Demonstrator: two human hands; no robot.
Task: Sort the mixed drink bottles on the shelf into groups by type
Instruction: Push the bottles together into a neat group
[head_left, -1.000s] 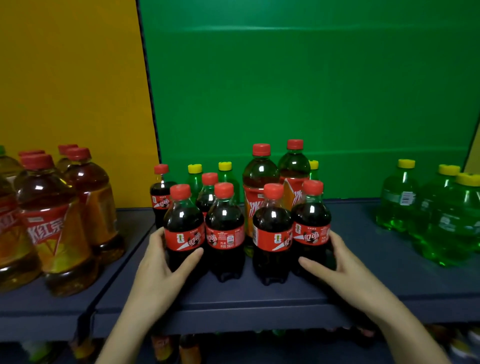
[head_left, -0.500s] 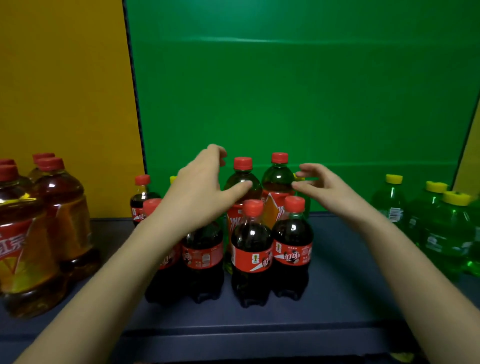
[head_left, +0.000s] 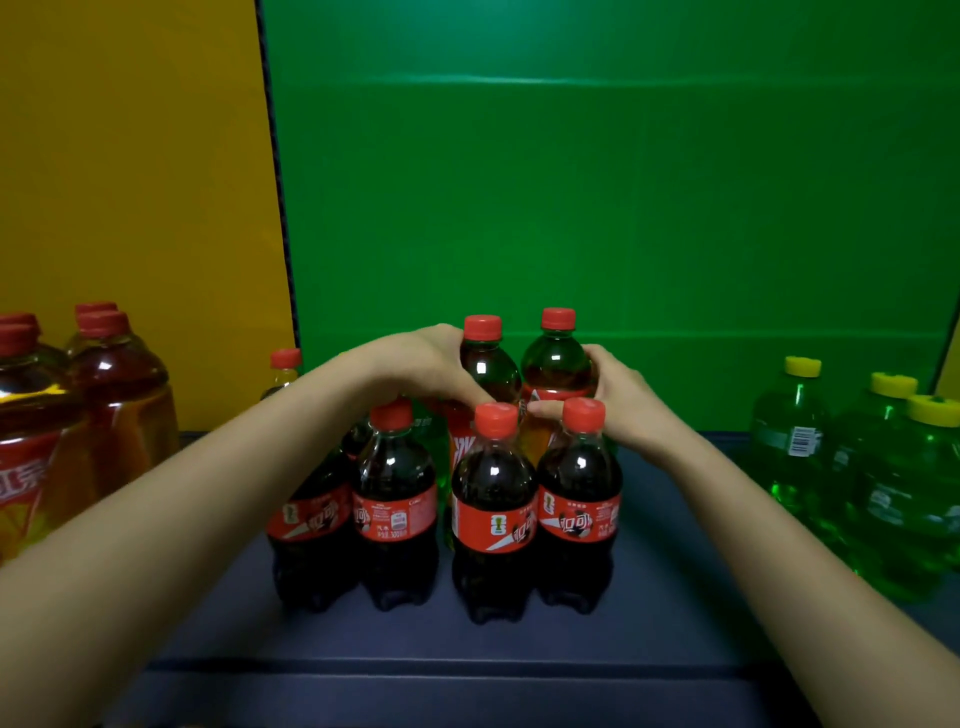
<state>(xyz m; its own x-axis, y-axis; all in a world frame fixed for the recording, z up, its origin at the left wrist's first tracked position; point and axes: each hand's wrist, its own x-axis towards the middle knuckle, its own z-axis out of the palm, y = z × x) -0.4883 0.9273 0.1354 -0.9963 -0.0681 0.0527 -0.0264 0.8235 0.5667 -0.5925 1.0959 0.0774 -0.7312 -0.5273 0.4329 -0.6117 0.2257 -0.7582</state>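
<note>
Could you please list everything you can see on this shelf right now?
cola bottles: at least four, dark, red caps and labels, front centre.
medium tea bottles: two, amber, red caps, behind the colas.
large tea bottles: several, amber, red caps, far left.
green bottles: three, yellow caps, far right; more green shows behind the colas.
shelf: one, dark blue.
left grip: holds the left medium tea bottle.
right grip: holds the right one.

Probably a shop: shelf (head_left: 493, 644) of drink bottles (head_left: 493, 519).
</note>
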